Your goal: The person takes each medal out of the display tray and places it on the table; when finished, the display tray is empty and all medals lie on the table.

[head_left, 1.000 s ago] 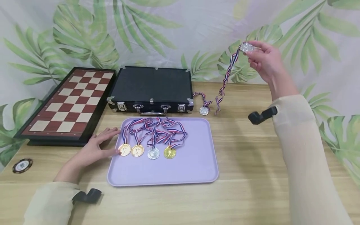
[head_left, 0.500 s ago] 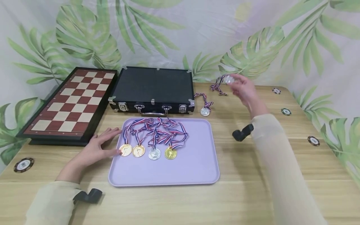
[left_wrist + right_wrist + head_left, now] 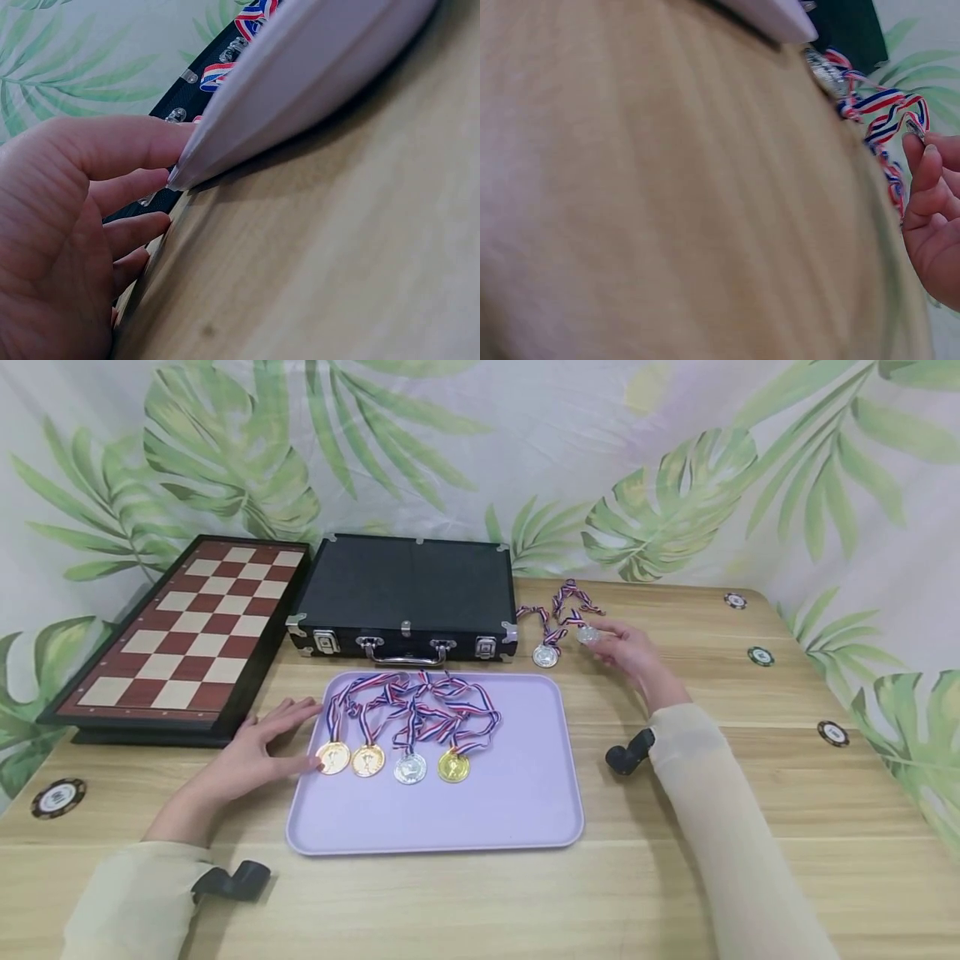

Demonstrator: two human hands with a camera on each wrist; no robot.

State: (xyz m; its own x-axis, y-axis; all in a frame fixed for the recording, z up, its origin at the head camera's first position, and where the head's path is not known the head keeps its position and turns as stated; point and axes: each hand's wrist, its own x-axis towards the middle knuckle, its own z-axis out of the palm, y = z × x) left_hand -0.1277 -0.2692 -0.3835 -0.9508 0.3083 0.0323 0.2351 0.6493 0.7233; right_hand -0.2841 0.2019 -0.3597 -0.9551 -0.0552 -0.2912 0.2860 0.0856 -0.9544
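Observation:
My right hand [image 3: 630,656] pinches a silver medal [image 3: 587,634] between thumb and fingertips, low over the table right of the black case. Its red, white and blue ribbon [image 3: 885,116] trails onto the tabletop behind. Another silver medal [image 3: 545,656] lies just left of it, by the case's corner. My left hand [image 3: 251,764] rests at the left edge of the lilac tray [image 3: 510,810], fingers spread and thumb reaching over the rim [image 3: 184,176]. Close to that thumb lies a gold medal [image 3: 333,757], in a row of several medals with tangled ribbons [image 3: 420,706] on the tray.
The black case [image 3: 408,585] stands behind the tray, with a checkered game board [image 3: 195,627] to its left. Poker chips lie on the wooden table: one chip [image 3: 58,798] at the left, several along the right side, including a green chip [image 3: 761,656]. A leaf-patterned cloth [image 3: 420,435] hangs behind.
My right hand has come down and to the left with the silver medal, from high up to just over the table. Its ribbon now lies down. My left hand stays at the tray.

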